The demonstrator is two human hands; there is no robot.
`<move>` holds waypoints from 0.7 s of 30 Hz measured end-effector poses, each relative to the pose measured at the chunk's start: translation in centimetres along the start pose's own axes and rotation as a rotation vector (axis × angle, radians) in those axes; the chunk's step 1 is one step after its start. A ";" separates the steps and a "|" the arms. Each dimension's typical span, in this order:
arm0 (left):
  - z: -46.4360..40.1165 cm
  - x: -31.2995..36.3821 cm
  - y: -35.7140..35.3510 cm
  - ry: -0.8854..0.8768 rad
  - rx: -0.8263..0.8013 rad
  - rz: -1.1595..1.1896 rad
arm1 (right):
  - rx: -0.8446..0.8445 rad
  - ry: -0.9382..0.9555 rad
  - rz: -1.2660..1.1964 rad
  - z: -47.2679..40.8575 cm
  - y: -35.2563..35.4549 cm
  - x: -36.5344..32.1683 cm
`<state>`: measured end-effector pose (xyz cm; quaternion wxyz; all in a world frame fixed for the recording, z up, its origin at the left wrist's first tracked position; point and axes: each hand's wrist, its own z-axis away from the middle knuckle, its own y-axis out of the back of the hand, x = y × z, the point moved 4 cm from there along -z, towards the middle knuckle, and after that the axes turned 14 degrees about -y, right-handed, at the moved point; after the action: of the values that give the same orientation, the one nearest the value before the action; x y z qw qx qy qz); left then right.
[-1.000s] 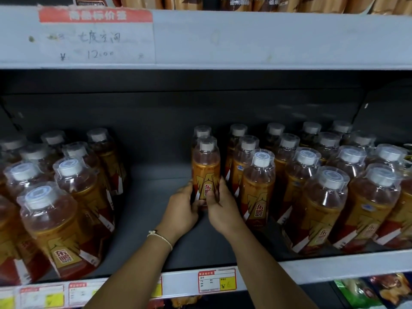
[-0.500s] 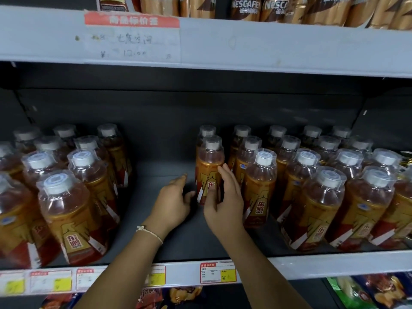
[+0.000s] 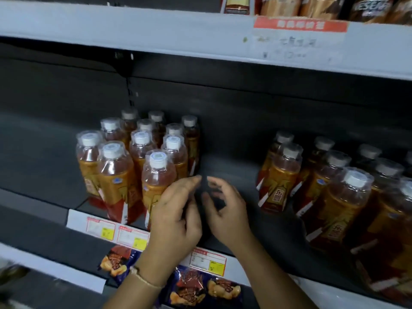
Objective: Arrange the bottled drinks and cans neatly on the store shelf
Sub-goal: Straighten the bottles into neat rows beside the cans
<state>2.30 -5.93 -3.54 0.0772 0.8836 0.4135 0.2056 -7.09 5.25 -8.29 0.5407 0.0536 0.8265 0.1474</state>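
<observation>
Fingers point(image 3: 189, 184) of both hands now hang loosely curled and empty over the shelf point(image 3: 234, 166) gap, having let go of the bottle; the left bottles point(image 3: 138, 161) likely come next.

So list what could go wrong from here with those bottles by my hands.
1. The left hand is open right beside the front amber plastic bottle with the white cap, which stands at the grey shelf's edge; a nudge could tip it off.
2. That bottle touches its neighbours, so knocking it might topple several.
3. The right hand hangs loosely curled over the gap, holding nothing.
</observation>
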 end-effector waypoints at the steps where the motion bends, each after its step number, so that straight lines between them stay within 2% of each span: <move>1: 0.2 0.1 1.1 -0.018 0.047 -0.023 | -0.061 -0.018 -0.042 0.3 -1.0 -0.3; 4: 1.1 -0.4 3.8 -0.016 0.172 -0.105 | -0.197 -0.070 -0.093 0.9 -3.7 -0.7; 8: 3.5 -2.5 5.4 0.209 0.204 -0.192 | -0.288 -0.163 -0.013 1.4 -5.9 -0.4; 11: 5.5 -3.9 5.1 0.401 0.083 -0.236 | -0.310 -0.194 0.047 1.3 -7.1 -0.4; 14: 6.5 -4.8 4.2 0.505 -0.099 -0.226 | -0.314 -0.242 0.074 1.0 -7.6 0.1; 21: 6.0 -2.9 3.1 0.474 -0.150 -0.182 | -0.300 -0.298 -0.042 2.0 -4.9 0.9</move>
<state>5.36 -9.96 -8.93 0.0616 0.7617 0.4815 0.4291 -5.31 1.15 -11.26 0.6619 -0.0234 0.7070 0.2478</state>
